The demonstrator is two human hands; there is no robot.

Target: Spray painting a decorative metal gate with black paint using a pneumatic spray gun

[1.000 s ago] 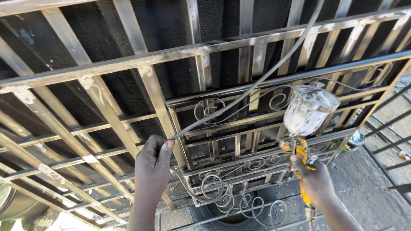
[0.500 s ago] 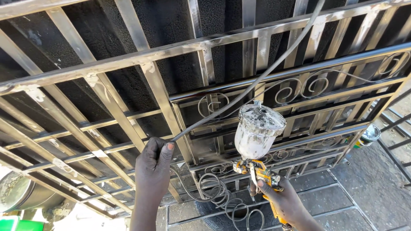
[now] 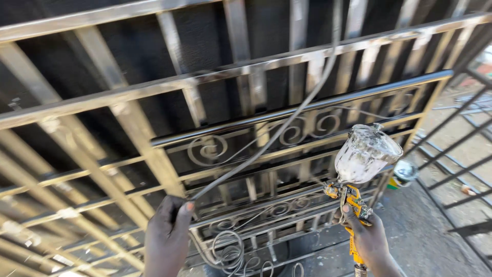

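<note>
My right hand [image 3: 369, 238] grips the orange handle of a paint spray gun [image 3: 351, 197] with a cloudy paint-spattered cup [image 3: 366, 154] on top. The nozzle points left at a metal gate frame [image 3: 241, 72] of bare square tubes with scroll ornaments [image 3: 207, 149]. My left hand [image 3: 169, 233] is closed around the grey air hose [image 3: 287, 123], which runs from that hand up to the top edge. Loops of the hose [image 3: 230, 256] hang low between my hands.
A second dark barred frame [image 3: 456, 133] leans at the right. A small can [image 3: 405, 172] stands on the grey concrete ground [image 3: 425, 231] beyond the gun. Behind the bars is a black surface [image 3: 205, 36].
The spray gun first swung left along the frame, then back right and slightly down. My left hand has kept its hold on the hose. The view has shifted.
</note>
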